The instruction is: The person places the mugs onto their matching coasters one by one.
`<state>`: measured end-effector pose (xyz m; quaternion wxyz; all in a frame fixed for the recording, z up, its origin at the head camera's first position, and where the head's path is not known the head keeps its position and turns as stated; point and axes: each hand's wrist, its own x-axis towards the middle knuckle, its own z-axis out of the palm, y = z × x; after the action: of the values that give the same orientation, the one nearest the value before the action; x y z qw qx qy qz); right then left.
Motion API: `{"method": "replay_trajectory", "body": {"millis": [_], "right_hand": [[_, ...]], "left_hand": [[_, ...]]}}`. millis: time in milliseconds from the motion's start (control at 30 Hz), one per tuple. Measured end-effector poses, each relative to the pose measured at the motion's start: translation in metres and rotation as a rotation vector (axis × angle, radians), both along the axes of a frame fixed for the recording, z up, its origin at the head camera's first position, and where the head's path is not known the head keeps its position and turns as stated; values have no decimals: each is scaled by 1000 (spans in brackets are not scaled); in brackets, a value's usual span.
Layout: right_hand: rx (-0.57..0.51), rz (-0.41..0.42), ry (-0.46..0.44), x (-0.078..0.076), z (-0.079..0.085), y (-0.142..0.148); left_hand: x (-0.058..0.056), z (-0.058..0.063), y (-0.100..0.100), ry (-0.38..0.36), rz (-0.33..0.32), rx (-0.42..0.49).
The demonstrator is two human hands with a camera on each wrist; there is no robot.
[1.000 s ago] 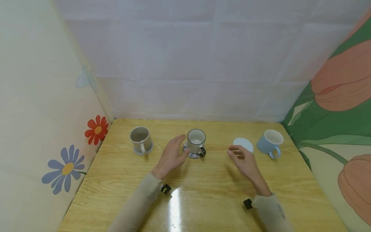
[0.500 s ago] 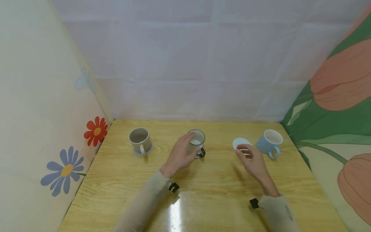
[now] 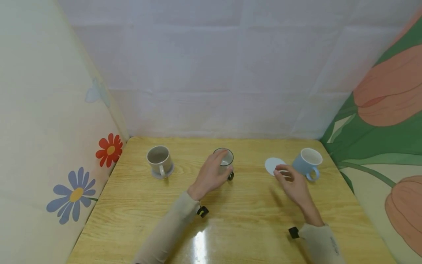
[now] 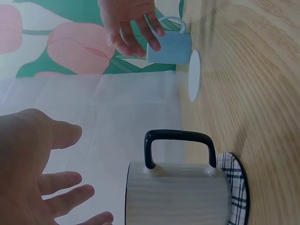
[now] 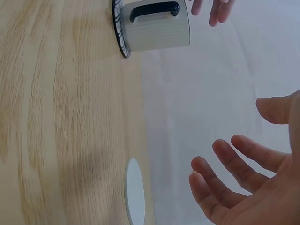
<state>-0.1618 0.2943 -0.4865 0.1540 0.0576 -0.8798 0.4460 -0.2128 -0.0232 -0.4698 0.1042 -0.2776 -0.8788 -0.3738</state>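
Observation:
A cream mug (image 4: 178, 194) with a dark rim and black handle stands upright on a plaid coaster (image 4: 236, 187). Over its rim hovers my left hand (image 3: 211, 173), fingers spread and apart from the mug in the left wrist view. My right hand (image 3: 294, 185) holds nothing; its fingers are loosely bent above the table, near the front edge of a round white coaster (image 3: 272, 165). Just beyond it, a light blue mug (image 3: 301, 165) rests on the bare wood, its handle toward the front right. In the head view the left hand hides part of the cream mug and most of its coaster.
A grey-beige mug (image 3: 159, 160) sits on a grey round coaster (image 3: 169, 171) at the left of the wooden table (image 3: 250, 216). A white cloth (image 3: 211, 80) hangs behind the table's far edge. Patterned panels flank both sides.
My left hand has moved right, from beside the cream mug to over its rim. My right hand has shifted right, uncovering more of the white coaster. The mugs stay put.

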Motion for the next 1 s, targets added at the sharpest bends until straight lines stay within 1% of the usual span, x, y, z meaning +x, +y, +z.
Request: {"method": "replay_trajectory", "body": {"millis": [67, 167, 300, 467, 700, 833, 1000], "right_hand": [[4, -6, -5, 1, 1, 2], [5, -23, -10, 2, 1, 6], [7, -47, -11, 3, 1, 10], [9, -51, -4, 4, 1, 15], [21, -68, 14, 7, -2, 23], [35, -91, -3, 9, -3, 27], [29, -99, -17, 12, -2, 31]], "left_hand": [[0, 1, 3, 3, -1, -5], [0, 3, 8, 15, -4, -38], [1, 5, 17, 12, -22, -74], [1, 6, 26, -5, -43, -72], [1, 8, 36, 3, -43, -78], [1, 7, 41, 21, -41, -94], [1, 7, 48, 5, -47, -101]]}}
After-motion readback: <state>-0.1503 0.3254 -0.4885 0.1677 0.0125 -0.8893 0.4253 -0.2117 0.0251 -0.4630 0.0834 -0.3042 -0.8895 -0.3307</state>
